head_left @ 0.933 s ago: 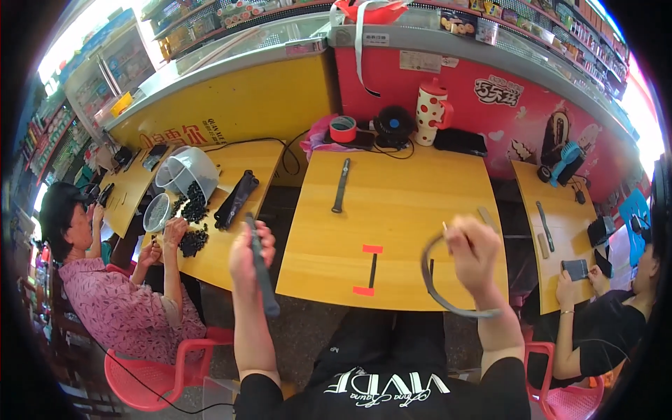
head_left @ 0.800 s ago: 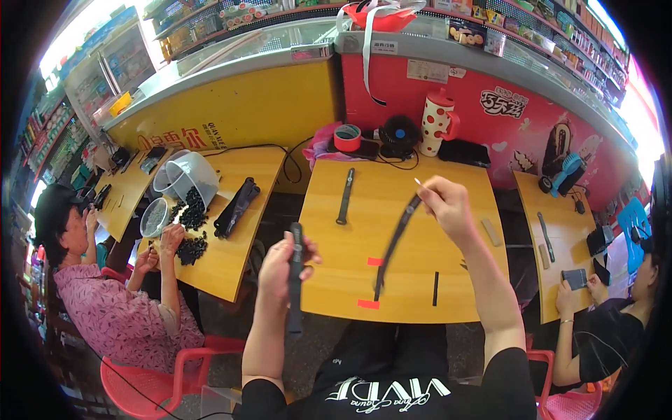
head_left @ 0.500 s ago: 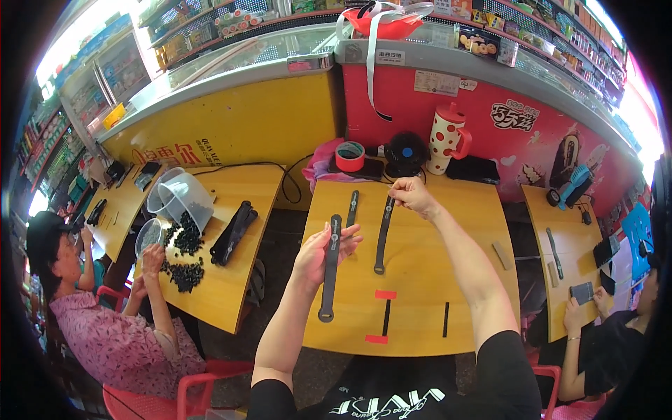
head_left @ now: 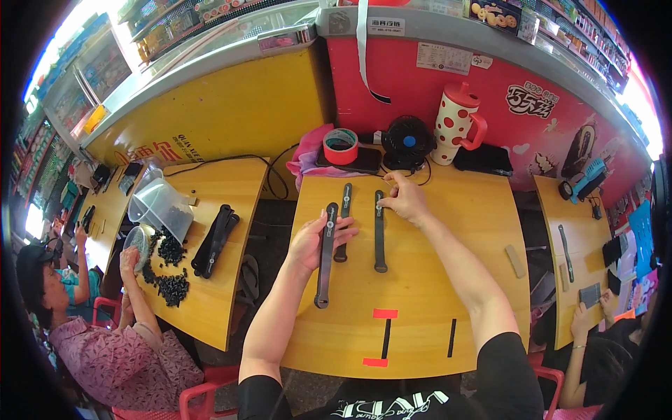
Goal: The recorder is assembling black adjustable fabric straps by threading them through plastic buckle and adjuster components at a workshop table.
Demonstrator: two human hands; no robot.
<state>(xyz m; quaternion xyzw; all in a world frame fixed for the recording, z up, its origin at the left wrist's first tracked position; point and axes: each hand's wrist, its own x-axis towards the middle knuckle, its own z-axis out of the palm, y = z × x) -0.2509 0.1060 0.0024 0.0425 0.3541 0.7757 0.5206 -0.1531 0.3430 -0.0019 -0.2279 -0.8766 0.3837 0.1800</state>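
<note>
My left hand (head_left: 308, 241) holds a flat black strap (head_left: 325, 269) with a slotted, rounded end pointing toward me; the thumb lies along it and the fingers show behind. Partly hidden by that hand, another black strap (head_left: 347, 199) lies on the wooden table (head_left: 434, 245). To its right, a third black strap (head_left: 380, 241) lies lengthwise on the tabletop. My right hand (head_left: 407, 201) is over this strap's far end, thumb at its edge and index finger stretched away from the thumb.
Red and black tape marks (head_left: 386, 336) and a black line (head_left: 451, 338) are nearer me. A tan block (head_left: 515, 260) lies right. Behind are a tape roll (head_left: 341, 147), a fan (head_left: 408, 142) and a dotted tumbler (head_left: 455, 126). Co-workers sit at side tables; the left one has black pieces (head_left: 171, 288).
The strap at my right hand has gone from being pinched at its far end to lying straight on the table, the fingers now apart. The whole view has shifted slightly.
</note>
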